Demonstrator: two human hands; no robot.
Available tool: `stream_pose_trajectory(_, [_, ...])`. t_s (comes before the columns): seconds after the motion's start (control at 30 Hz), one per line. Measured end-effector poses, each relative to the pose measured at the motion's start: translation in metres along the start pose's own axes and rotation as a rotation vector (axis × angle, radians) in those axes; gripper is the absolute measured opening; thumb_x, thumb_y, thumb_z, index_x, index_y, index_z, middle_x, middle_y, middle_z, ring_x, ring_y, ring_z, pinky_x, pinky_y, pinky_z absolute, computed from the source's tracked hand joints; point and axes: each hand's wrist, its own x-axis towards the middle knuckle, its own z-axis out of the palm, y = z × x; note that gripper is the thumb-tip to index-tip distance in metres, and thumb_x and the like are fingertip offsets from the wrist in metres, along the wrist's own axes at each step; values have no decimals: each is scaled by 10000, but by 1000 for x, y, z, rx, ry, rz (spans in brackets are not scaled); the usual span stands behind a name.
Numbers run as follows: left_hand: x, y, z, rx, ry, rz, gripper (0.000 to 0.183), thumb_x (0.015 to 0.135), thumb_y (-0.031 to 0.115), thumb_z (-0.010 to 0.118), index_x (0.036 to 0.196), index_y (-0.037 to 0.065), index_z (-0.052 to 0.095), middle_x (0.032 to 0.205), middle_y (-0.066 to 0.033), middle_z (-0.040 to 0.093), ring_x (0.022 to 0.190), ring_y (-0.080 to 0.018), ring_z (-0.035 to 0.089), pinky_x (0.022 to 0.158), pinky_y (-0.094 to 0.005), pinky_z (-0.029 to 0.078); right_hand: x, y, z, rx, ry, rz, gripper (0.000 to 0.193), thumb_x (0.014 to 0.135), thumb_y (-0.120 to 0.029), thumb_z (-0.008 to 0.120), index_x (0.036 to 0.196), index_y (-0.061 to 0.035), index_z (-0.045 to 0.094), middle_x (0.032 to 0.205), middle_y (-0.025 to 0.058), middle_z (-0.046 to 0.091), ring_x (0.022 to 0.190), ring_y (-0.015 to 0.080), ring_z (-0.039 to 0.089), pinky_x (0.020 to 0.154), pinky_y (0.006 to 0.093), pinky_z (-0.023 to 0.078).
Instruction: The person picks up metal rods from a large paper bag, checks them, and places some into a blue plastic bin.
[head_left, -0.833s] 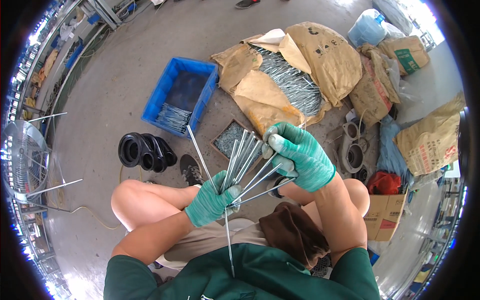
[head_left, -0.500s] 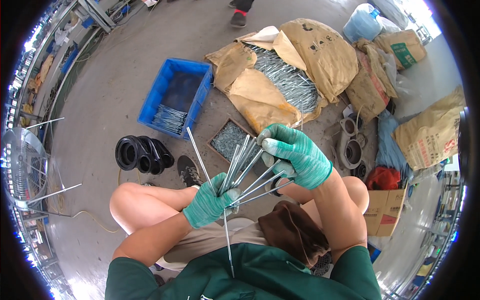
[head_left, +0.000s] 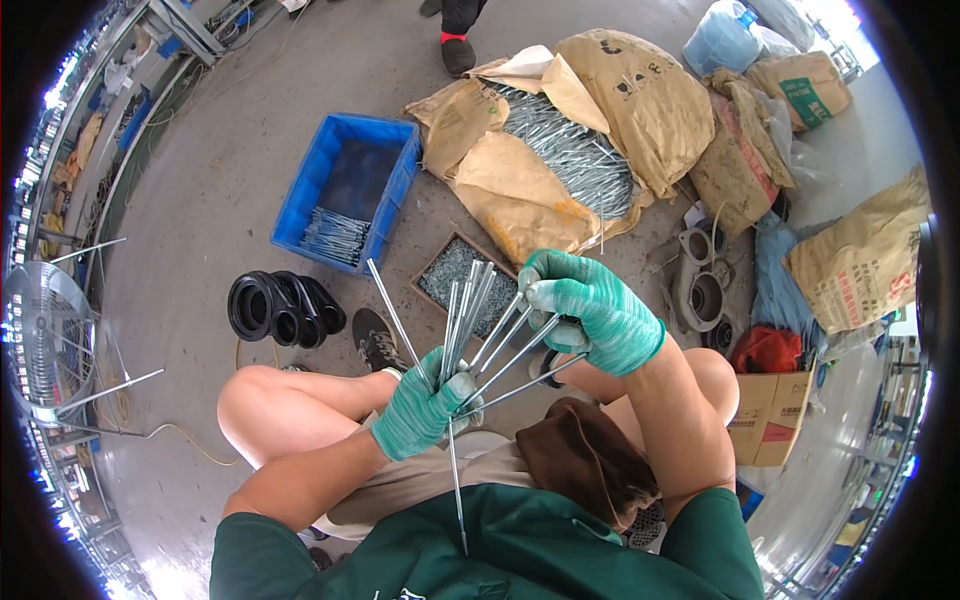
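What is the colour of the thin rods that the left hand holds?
The rods are shiny silver-grey, shown best in the head view.

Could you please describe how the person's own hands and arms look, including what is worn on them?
The left hand and right hand wear green gloves with fine, paler streaks; several fingertips look greyish. Short, dark green sleeves leave the forearms uncovered.

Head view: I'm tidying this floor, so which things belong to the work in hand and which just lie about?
Likely in use:
Metal rods in left hand, right hand at some tips
Opened rod sack
Blue bin
Small-parts tray

Apparently lying about:
Black ringed parts
Cardboard box
Blue jug
Red bundle
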Motion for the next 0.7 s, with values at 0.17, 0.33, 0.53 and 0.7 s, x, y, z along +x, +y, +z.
stream_pose_trajectory(0.17, [0, 0, -1, -23, -6, -35, 393, 873, 441, 722, 1033, 157, 501, 785, -10, 609, 658, -139, 636, 517, -252, 508, -4, -7, 7, -338, 71, -101, 206, 931, -240, 651, 1021, -61, 601, 782, -35, 515, 562, 19, 402, 496, 167, 320])
stream_pose_trajectory(0.33, [1, 4, 1, -6, 0, -19, 396, 872, 435, 726, 1038, 153, 503, 779, -9, 608, 654, -137, 634, 517, -251, 506, -2, 0, 9, -370, 121, -261, 214, 957, -255, 634, 1010, -49, 658, 794, -56, 569, 691, 23, 481, 606, 197, 408])
stream_pose_trajectory(0.53, [0, 5, 0, -18, 2, -8, 374, 875, 404, 733, 1023, 144, 508, 778, -1, 599, 644, -129, 621, 504, -259, 493, -1, -8, 6, -461, 76, -101, 293, 945, -313, 660, 1077, -51, 675, 764, -56, 570, 658, 29, 478, 582, 203, 400])
stream_pose_trajectory(0.7, [2, 5, 2, -126, 62, -30, 342, 877, 359, 743, 1009, 141, 514, 764, 17, 568, 624, -116, 587, 510, -265, 491, 6, -2, 1, -306, 146, -173, 230, 930, -219, 678, 1068, -37, 651, 830, -41, 568, 665, 25, 470, 570, 190, 386])
